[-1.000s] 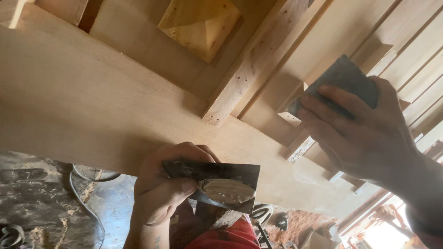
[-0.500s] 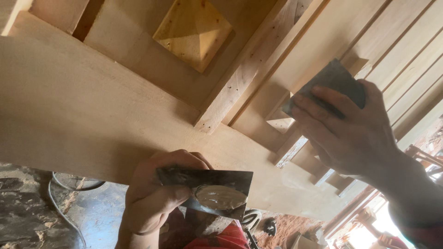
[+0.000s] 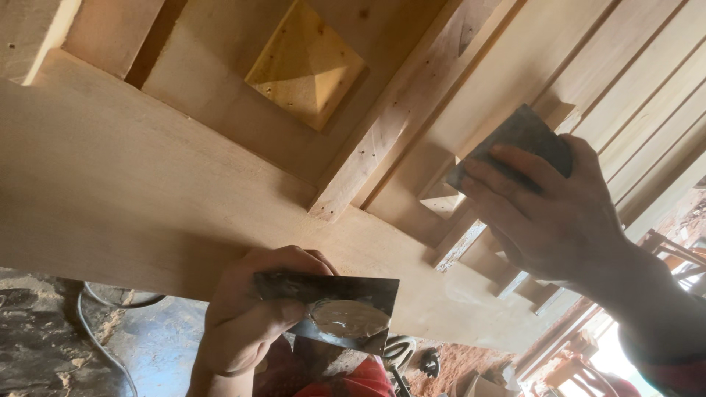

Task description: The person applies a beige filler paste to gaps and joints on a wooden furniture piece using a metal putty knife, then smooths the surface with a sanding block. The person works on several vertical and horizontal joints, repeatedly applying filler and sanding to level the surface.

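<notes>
Both hands have drifted only slightly against the woodwork since the earlier frames: the right hand [image 3: 566, 220] sits a touch nearer the stepped moulding, and the left hand [image 3: 250, 323] rides a little lower at the board's edge. At about three o'clock, the right hand's grip is pressed flat over a dark sanding pad [image 3: 515, 143], fingers spread across its face, holding it against the pale wooden door frame [image 3: 147, 191] beside the small stepped blocks [image 3: 448, 198]. At six o'clock, the left hand's grip pinches a metal putty plate [image 3: 331, 309] between thumb and fingers; a glossy dab of beige wood filler [image 3: 349, 320] lies on the plate's middle. Up at twelve o'clock, a raised pyramid panel [image 3: 305, 62] sits in its recess, and a slanting rail [image 3: 390, 125] runs down from it toward the centre. Below, around seven o'clock, a dusty floor [image 3: 44, 338] shows with a dark cable [image 3: 95, 331] curling across it.
</notes>
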